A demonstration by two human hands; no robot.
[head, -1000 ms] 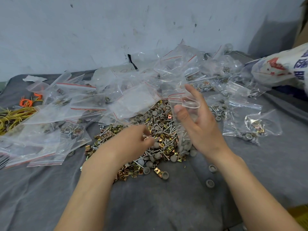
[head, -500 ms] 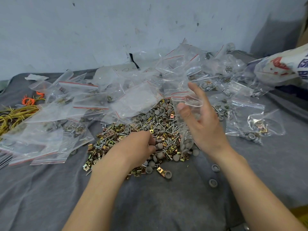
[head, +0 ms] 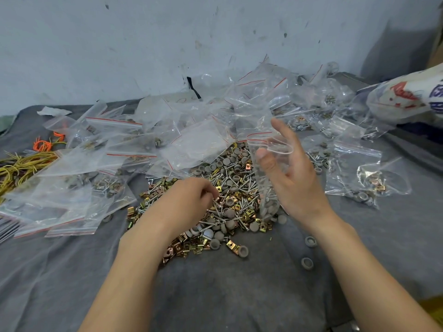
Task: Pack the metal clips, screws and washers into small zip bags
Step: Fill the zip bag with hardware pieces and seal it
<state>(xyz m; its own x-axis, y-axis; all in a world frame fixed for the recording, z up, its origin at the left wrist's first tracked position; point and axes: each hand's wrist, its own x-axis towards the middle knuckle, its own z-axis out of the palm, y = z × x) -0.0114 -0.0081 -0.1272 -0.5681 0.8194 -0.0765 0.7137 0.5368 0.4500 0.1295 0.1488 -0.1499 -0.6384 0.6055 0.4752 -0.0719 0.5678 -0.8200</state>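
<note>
A heap of brass clips, silver screws and grey round washers (head: 230,202) lies on the grey cloth (head: 215,295) in the middle. My left hand (head: 189,202) rests on the heap's left side, its fingers curled and pinching small parts; which parts I cannot tell. My right hand (head: 290,178) holds a small clear zip bag (head: 268,178) upright over the heap's right edge, thumb in front, fingers behind, with the mouth held open at the top. Some grey washers and screws sit in the bag's bottom.
Many clear zip bags (head: 134,152), some filled, spread left, behind and right of the heap. Yellow and orange wire loops (head: 21,164) lie far left. A printed sack (head: 407,99) sits at the right. Two loose washers (head: 308,252) lie near my right wrist.
My left hand has dropped from beside the bag onto the heap and curled its fingers among the parts. My right hand keeps the bag in much the same place.
</note>
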